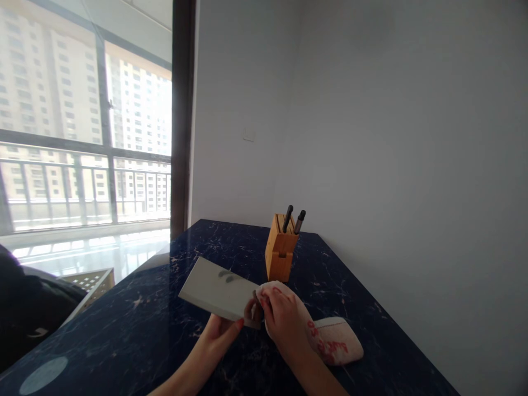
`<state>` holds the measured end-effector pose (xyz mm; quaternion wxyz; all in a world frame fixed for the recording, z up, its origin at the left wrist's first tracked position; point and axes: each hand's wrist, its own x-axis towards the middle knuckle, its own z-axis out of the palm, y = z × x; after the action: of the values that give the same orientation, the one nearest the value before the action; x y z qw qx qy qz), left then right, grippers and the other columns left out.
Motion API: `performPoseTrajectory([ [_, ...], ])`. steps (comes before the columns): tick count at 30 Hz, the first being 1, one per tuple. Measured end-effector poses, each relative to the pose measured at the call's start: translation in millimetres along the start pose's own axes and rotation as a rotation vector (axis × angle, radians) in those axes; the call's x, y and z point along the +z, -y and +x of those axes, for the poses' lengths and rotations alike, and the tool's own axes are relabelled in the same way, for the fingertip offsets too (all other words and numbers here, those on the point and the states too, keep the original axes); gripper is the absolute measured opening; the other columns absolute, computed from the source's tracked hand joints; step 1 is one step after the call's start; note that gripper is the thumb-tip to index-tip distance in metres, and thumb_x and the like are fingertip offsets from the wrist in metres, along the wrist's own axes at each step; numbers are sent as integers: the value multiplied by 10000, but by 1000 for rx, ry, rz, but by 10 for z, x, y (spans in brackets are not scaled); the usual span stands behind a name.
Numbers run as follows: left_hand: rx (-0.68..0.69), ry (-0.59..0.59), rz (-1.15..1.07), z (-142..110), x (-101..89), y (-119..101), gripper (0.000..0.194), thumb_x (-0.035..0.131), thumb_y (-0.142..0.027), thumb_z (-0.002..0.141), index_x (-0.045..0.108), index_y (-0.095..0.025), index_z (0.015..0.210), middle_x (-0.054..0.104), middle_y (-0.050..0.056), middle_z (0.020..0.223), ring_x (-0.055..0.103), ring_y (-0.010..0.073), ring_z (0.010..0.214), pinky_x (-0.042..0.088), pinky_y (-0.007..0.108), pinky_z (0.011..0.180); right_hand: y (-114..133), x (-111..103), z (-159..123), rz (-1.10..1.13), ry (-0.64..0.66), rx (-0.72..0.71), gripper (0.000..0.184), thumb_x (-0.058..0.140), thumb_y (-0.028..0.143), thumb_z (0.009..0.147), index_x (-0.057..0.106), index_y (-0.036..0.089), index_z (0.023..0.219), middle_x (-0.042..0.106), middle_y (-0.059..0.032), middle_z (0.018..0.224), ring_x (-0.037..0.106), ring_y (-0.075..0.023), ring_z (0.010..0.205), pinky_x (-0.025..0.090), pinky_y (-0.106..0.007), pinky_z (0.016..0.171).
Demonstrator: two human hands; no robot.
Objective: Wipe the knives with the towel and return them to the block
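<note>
A wide, shiny cleaver (214,289) is tilted above the table, its rectangular blade facing me. My left hand (221,331) grips the blade from below, thumb on the near face and fingers hidden behind. The cleaver's handle does not show. A white cloth (336,341) with red markings is bunched in my right hand (284,316), with fingers closed on it at the blade's right end. The blade mirrors this hand. The cloth's loose end hangs to the right over the tabletop.
A wooden knife block (280,256) with two black-handled tools stands just beyond my right hand on the dark blue marbled table (231,236). A pale round patch (43,375) lies at the table's near left. Beside the left edge is a black item (37,308) near a perforated seat.
</note>
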<state>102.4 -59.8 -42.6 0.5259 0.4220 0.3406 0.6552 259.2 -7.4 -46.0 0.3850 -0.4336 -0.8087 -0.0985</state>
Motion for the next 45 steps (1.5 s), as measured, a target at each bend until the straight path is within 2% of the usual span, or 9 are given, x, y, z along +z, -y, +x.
performPoseTrajectory([
  [5,-107,-66,-57,36,-30,10,500,730,-389,609,587,-170,1035,657,87,1042,565,291,1037,434,427,928,35,27,-38,6,-38,30,180,375,168,871,545,206,916,626,-51,912,562,-184,813,382,-303,720],
  [8,-121,-82,-37,54,-66,36,487,736,-387,600,595,-169,1012,669,78,1011,581,283,1014,454,413,912,40,33,-46,6,-56,42,192,366,163,869,549,207,904,627,-51,898,561,-186,812,395,-307,726],
  [13,-104,-5,55,45,-137,130,470,710,-431,626,608,-162,997,670,66,1022,556,287,1050,423,427,945,-7,6,1,11,-78,87,182,386,154,839,560,196,867,638,-44,854,563,-188,784,393,-307,718],
  [19,-61,129,101,6,-117,119,493,641,-436,707,560,-199,1132,565,52,1214,445,276,1177,354,433,1005,-36,-32,29,50,-65,140,169,425,136,811,567,192,884,643,-34,876,556,-186,810,381,-302,754],
  [26,-73,15,56,50,-104,89,469,713,-436,612,618,-169,986,665,63,1034,565,292,1032,439,435,921,21,27,-16,-12,-36,70,158,424,121,795,558,204,788,635,-33,805,554,-183,744,393,-287,684],
  [34,51,147,347,4,-176,193,335,607,-423,736,651,-191,973,648,53,1071,531,274,1066,325,398,1014,-45,-87,72,30,-115,145,161,415,150,797,561,195,848,642,-27,832,560,-172,748,392,-288,708],
  [37,41,141,338,19,-197,229,325,603,-412,741,649,-196,979,652,46,1065,546,266,1044,351,381,995,-31,-80,62,21,-95,153,166,413,139,792,560,195,843,638,-26,818,557,-175,746,394,-288,703],
  [42,-5,65,207,84,-178,199,438,620,-453,706,604,-196,1060,640,43,1087,563,264,1025,412,393,940,36,28,-2,-62,-56,95,168,416,115,768,559,202,785,631,-34,786,552,-193,721,390,-304,673],
  [45,11,76,254,65,-153,146,450,635,-446,689,615,-189,1058,645,55,1075,558,272,1025,392,389,955,19,11,15,-49,-95,105,174,400,127,779,554,204,797,633,-33,782,559,-188,725,391,-298,670],
])
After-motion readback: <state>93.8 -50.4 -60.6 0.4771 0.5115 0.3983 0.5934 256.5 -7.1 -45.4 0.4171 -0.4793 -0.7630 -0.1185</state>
